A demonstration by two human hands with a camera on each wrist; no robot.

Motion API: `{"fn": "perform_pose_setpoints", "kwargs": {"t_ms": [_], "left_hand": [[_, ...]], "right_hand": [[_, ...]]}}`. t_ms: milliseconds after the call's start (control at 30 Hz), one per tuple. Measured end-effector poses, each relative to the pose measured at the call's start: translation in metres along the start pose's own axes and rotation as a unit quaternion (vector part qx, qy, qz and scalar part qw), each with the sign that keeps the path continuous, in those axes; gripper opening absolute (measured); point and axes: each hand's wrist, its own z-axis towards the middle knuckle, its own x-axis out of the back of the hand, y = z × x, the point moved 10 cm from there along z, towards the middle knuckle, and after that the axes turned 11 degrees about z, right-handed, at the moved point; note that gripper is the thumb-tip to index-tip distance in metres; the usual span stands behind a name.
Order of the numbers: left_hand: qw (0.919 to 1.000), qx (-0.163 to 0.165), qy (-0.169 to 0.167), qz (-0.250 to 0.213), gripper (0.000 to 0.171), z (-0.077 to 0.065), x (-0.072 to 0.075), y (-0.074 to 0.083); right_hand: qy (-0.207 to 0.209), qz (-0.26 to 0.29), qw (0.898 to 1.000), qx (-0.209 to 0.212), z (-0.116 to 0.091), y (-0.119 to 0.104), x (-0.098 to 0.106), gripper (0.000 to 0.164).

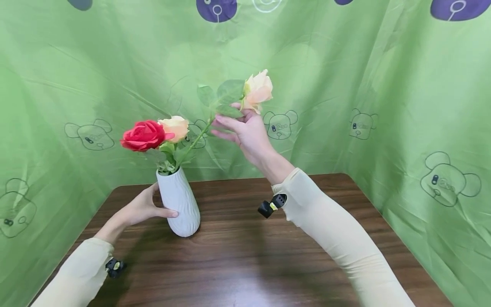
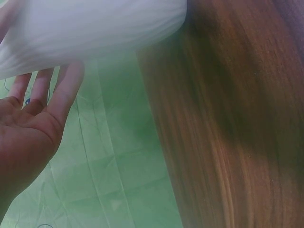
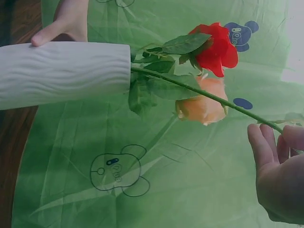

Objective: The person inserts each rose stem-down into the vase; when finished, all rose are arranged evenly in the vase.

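A white ridged vase [image 1: 178, 204] stands tilted on the table, its mouth leaning left. My left hand [image 1: 142, 207] grips its side, the thumb across the front; in the left wrist view, fingers [image 2: 69, 90] reach behind it. A red rose [image 1: 143, 135] and a peach rose [image 1: 175, 128] sit in the vase mouth. My right hand [image 1: 249, 134] pinches the stem of a second peach rose [image 1: 258, 90] near its leaves [image 1: 230, 91]. In the right wrist view that long green stem [image 3: 204, 95] runs from my right hand [image 3: 280, 166] into the vase mouth, its lower end hidden inside.
The dark wooden table [image 1: 238, 251] reaches back to a green curtain [image 1: 326, 85] printed with bear faces, which also hangs at both sides. Black wrist devices [image 1: 273, 205] sit at both cream sleeves [image 1: 333, 226].
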Motion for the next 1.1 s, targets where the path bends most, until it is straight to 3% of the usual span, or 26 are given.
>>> {"fn": "perform_pose_setpoints", "kwargs": {"t_ms": [133, 267, 533, 667, 767, 867, 1000, 1100], "left_hand": [[1.0, -0.002, 0.001, 0.004, 0.09, 0.006, -0.004, 0.003], [1.0, -0.002, 0.005, 0.003, 0.089, 0.007, -0.004, 0.004], [1.0, -0.004, 0.003, -0.002, 0.089, 0.007, -0.005, 0.004], [1.0, -0.003, 0.005, -0.006, 0.088, 0.006, -0.004, 0.004], [1.0, -0.003, 0.004, -0.006, 0.088, 0.006, -0.004, 0.003], [0.9999, -0.003, -0.001, -0.017, 0.088, 0.005, -0.004, 0.002], [0.9997, -0.004, -0.004, -0.025, 0.088, 0.004, -0.004, 0.0], [0.9997, -0.005, -0.002, -0.022, 0.087, 0.003, -0.002, -0.002]], "right_hand": [[-0.005, -0.03, 0.999, 0.013, 0.002, -0.008, 0.0, 0.02], [-0.009, -0.074, 0.997, 0.005, 0.007, 0.001, -0.002, 0.025], [-0.013, -0.121, 0.99, -0.068, 0.005, 0.057, -0.014, 0.034], [-0.023, -0.135, 0.988, -0.067, 0.001, 0.086, -0.018, 0.032], [-0.019, -0.179, 0.981, -0.067, -0.003, 0.106, -0.013, 0.034], [-0.001, -0.232, 0.967, -0.106, -0.009, 0.127, 0.002, 0.043], [0.019, -0.25, 0.951, -0.181, -0.019, 0.15, 0.026, 0.063], [0.013, -0.245, 0.947, -0.21, -0.025, 0.16, 0.036, 0.063]]}}
